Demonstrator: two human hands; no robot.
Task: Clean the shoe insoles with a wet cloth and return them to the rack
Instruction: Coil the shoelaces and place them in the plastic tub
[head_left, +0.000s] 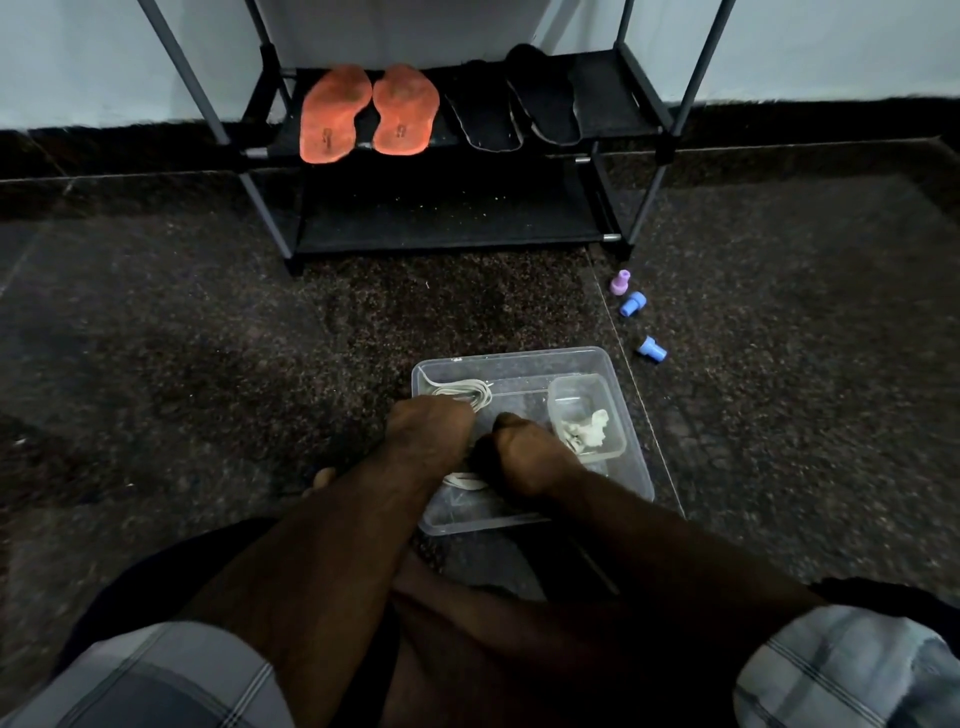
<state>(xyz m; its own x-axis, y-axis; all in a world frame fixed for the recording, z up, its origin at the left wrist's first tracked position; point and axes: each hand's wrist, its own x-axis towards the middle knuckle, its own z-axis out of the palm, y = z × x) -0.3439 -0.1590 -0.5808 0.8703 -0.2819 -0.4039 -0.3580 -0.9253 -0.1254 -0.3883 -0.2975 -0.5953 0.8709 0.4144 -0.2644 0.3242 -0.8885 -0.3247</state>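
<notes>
Both forearms reach down into the clear tub (623, 415); left hand (428, 431) and right hand (524, 457) are curled together, seemingly wringing something pale (the cloth?), largely hidden. Straight ahead, well beyond them, four insoles lie on the rack (608, 104), long axes pointing away: two orange insoles (363, 111), two black insoles (514, 111).

No text, label, brand or number can be read; small marks are seen on the orange insoles (369, 110), too blurred to be made out.
</notes>
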